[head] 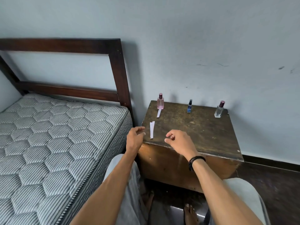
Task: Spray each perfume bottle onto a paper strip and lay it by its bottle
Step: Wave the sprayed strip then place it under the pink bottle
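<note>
On the brown counter in front of you, three perfume bottles stand in a row near the wall. The pink bottle is at the back left corner. The small blue bottle is in the middle. The clear bottle is at the back right corner. All three stand up straight, well apart from each other.

One paper strip lies flat just in front of the pink bottle. Its far end is right at the foot of that bottle. The spare strips lie side by side closer to you, near the left edge of the counter.

Your left hand hovers over the front left corner of the counter, just beside the spare strips. Its fingers are loosely bent and it holds nothing. Your right hand hovers over the front edge, on the other side of the spare strips. Its fingers are loosely bent too, with the thumb close to the first finger, and it holds nothing.

You have a dark band on your right wrist. The bed with its striped mattress is on your left, next to the counter.
</note>
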Tool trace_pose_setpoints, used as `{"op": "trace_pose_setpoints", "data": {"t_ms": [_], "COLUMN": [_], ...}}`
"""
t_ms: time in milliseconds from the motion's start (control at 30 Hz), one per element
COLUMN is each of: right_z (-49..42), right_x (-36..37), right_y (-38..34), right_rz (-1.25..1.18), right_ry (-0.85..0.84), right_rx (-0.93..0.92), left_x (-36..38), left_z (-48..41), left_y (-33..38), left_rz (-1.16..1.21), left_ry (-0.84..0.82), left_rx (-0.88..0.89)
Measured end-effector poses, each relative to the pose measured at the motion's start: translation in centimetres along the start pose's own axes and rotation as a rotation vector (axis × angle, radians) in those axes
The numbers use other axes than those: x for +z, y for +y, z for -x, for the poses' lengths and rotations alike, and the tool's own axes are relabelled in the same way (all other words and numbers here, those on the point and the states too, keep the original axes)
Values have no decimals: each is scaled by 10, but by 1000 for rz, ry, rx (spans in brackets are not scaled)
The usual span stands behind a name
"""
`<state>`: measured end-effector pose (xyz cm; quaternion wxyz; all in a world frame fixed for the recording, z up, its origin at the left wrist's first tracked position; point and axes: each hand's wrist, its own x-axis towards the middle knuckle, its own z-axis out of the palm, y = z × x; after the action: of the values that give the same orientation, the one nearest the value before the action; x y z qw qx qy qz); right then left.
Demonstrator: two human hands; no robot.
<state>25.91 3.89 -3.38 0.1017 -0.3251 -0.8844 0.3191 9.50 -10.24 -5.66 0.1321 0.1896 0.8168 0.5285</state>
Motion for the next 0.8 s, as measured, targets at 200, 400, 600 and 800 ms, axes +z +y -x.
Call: {"op": "trace_pose_setpoints", "data": {"t_ms": [200,400,600,800], "right_z": [24,44,52,52], "right_x": [2,3,0,-2], "right_y": [0,0,4,2], "right_rz": [37,9,31,7], "right_ry": [-6,51,66,108], "right_rx": [3,38,47,63], "left_x": [-1,-7,0,7], "left_z": [23,39,48,55], "left_y": [0,1,17,19], "left_rz": [-57,-161,-133,-72], "left_ry": [-76,-138,-158,-182], "left_rx": [29,140,178,162]}}
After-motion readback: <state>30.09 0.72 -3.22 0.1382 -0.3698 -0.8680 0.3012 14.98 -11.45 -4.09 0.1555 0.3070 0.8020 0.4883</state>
